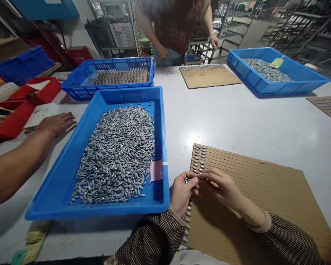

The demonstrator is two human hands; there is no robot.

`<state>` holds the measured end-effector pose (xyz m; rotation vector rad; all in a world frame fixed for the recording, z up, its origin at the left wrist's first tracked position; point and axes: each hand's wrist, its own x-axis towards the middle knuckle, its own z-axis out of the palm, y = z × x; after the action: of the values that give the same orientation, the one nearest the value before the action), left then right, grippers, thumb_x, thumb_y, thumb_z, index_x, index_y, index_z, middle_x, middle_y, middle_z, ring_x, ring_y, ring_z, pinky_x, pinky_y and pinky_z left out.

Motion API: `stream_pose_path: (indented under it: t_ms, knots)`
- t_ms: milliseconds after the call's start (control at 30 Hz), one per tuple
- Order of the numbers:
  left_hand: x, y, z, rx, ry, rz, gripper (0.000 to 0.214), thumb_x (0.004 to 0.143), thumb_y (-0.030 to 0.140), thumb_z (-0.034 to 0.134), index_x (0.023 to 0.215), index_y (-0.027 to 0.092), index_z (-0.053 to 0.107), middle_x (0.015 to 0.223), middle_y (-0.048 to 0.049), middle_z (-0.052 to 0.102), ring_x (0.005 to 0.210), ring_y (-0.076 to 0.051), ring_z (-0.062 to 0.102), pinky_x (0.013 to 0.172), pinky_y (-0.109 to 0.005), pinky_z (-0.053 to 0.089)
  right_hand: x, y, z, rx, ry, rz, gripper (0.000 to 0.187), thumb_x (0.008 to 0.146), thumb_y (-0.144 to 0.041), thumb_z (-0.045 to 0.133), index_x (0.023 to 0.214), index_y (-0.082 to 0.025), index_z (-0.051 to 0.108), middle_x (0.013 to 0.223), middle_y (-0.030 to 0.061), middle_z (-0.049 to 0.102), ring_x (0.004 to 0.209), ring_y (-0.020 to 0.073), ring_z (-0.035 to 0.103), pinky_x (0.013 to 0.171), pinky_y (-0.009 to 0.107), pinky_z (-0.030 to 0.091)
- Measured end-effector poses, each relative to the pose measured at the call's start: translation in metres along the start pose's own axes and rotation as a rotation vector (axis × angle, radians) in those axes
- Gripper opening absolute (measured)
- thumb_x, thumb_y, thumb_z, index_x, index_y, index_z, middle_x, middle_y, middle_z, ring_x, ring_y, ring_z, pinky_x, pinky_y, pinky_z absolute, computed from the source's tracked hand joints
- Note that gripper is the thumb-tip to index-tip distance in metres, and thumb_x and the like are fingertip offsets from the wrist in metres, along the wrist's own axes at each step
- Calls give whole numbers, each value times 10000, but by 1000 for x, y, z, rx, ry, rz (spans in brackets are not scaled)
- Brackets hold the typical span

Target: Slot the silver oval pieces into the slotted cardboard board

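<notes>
My left hand (pixel 182 193) is curled closed at the left edge of a grooved brown board (pixel 264 191), holding a few small silver oval pieces. My right hand (pixel 223 186) meets it, fingertips pinched on one silver piece at about the board's left columns. Two short columns of silver pieces (pixel 198 160) lie in the board's grooves at its top left, and more run down its left edge (pixel 187 221). A blue tray (pixel 71 173) heaped with several silver pieces (pixel 118 154) stands just left of my hands.
Another person's arm and hand (pixel 55 123) reach in from the left onto the white table (pixel 237 117). A third person (pixel 176 25) stands at the far side. A blue crate (pixel 110 88), a second board (pixel 209 75), a blue tray (pixel 303 82) and red bins (pixel 41 92) stand around.
</notes>
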<state>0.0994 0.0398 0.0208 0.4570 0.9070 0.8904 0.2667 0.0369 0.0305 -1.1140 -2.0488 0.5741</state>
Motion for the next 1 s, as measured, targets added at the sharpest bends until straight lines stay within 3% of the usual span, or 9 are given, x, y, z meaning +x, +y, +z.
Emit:
stream_pose_path:
  t_ms: [233,400,567,1000]
  knots:
    - [-1,2,2,-17,-11,-14,271,708,264,752,896,109,633,717,-19,601,605,-78,509,513,-192,373,-2,5,-5,-72,27,-39,205,942,-159,504,1046,-235,663,924,74,672,786,164,633,633,287,527]
    - [0,2,1,-71,39,-62,313,694,270,748,942,122,626,790,-33,621,628,-84,535,508,-191,364,-1,46,-11,-195,160,171,131,935,-245,537,926,-215,664,838,50,676,705,161,624,602,291,513]
    - [-1,4,2,-77,50,-79,300,695,279,734,928,125,625,779,-30,610,617,-82,535,505,-192,351,4,78,1,-269,165,170,167,943,-260,519,920,-209,677,865,61,684,781,190,632,703,349,524]
    - [-3,6,3,-83,48,-103,260,717,262,708,921,122,626,773,-26,594,626,-82,524,518,-191,360,7,78,1,-364,81,104,170,918,-204,507,955,-205,673,923,80,661,826,204,620,710,347,529]
